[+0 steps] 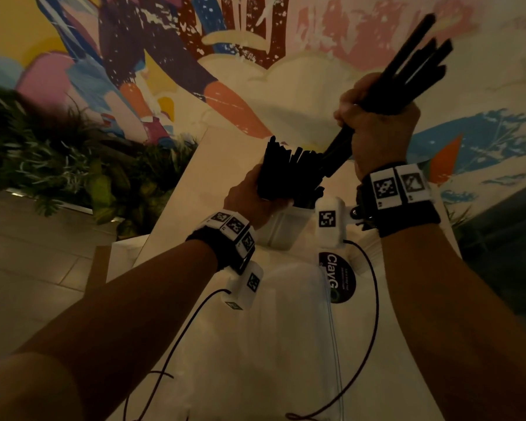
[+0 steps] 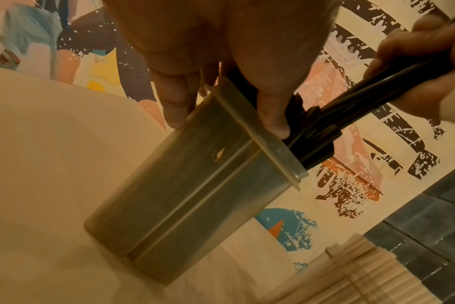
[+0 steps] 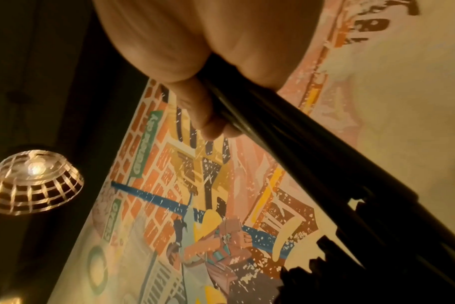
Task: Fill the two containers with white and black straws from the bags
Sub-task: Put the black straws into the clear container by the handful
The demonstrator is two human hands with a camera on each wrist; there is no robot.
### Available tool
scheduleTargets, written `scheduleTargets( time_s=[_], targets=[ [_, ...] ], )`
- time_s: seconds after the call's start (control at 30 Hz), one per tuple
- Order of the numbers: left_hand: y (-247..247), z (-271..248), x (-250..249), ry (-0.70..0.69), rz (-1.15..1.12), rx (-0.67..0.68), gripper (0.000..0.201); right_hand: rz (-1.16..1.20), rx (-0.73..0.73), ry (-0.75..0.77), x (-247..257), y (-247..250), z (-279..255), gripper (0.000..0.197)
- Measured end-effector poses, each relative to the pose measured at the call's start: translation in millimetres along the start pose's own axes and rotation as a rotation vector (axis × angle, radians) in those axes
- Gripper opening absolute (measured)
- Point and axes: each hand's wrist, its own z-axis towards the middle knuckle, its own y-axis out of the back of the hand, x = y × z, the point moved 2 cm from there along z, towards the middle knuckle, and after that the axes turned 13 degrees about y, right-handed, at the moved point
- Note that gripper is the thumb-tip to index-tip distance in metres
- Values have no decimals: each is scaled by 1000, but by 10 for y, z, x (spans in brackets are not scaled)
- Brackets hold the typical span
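The left hand [image 1: 252, 196] grips the container [image 2: 195, 185] and the black straws [image 1: 289, 168] standing in it, steadying it on the table [image 1: 225, 156]. The right hand [image 1: 377, 123] clenches a bundle [image 1: 413, 65], angled down to feed it in. White straws [image 2: 377, 273] lie near.

Dim, warm yellow light throughout. One lit lamp [image 3: 34, 181] glows at nine o'clock in the right wrist view, its bulb glaring. The arms [image 1: 134, 314] sit in deep shadow. The plants [image 1: 43, 153] at nine o'clock smear with blur. Straight lines bow towards every edge. Both wrist views are soft and grainy.
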Motion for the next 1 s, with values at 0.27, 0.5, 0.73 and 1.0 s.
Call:
scheduleTargets(
  time_s=[0.27, 0.5, 0.73, 1.0],
  targets=[
    [-15, -4, -19, 36, -22, 11, 88, -274, 343, -67, -198, -382, -449, 25],
    [-14, -18, -18, -6, -6, 4, 85, -10, 22, -189, -279, -128, -256, 20],
    [-24, 12, -28, 8, -17, -1, 85, -601, 284, -214, -605, 121, -536, 13],
    [-44, 21, 13, 4, -30, -1, 90, -744, 96, 286, -234, 9, -409, 99]
  ],
)
